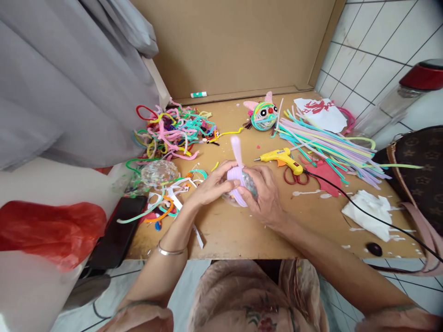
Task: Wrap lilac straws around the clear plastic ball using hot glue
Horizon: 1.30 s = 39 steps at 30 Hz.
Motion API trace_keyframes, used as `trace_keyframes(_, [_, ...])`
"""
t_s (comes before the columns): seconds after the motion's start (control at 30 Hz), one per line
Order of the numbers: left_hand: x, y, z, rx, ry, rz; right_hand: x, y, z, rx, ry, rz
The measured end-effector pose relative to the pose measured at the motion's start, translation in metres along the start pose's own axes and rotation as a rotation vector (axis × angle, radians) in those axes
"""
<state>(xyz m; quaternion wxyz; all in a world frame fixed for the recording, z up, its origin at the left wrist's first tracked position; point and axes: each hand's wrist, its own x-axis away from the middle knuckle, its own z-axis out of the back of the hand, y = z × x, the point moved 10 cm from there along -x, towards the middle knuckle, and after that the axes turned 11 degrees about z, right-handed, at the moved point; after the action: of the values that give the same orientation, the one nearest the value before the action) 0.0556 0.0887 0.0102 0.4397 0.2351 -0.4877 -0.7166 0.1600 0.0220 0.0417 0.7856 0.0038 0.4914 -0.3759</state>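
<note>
A clear rounded ball is held between my two hands above the middle of the wooden table. Lilac pipe cleaners wrap around its left part, and one lilac end sticks up and away from me. My left hand grips the ball from the left, its thumb pressed on the lilac strands. On the right side, my right hand curls around the ball, thumb and fingers against its surface. The underside of the ball is partly hidden by the hands.
A yellow glue gun with a black cord and red scissors lie at right. Beyond are loose pipe cleaners and a decorated ball. A tangled pile, another clear ball and a phone are at left.
</note>
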Motion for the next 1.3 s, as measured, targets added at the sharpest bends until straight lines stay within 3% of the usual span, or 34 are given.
trace_keyframes(0.23, [0.006,-0.003,-0.009,-0.009,-0.165,0.008,0.002,0.006,-0.002,-0.038,-0.009,-0.053])
trace_keyframes(0.53, [0.005,0.014,-0.006,-0.180,0.081,-0.091,0.000,0.009,0.001,-0.072,0.041,-0.069])
trace_keyframes(1.0, [0.005,0.012,-0.005,-0.139,0.051,0.011,0.002,0.010,-0.002,-0.125,0.004,-0.079])
trace_keyframes(1.3, [0.004,0.009,-0.006,-0.140,0.019,0.030,0.003,0.010,0.003,-0.166,0.084,-0.080])
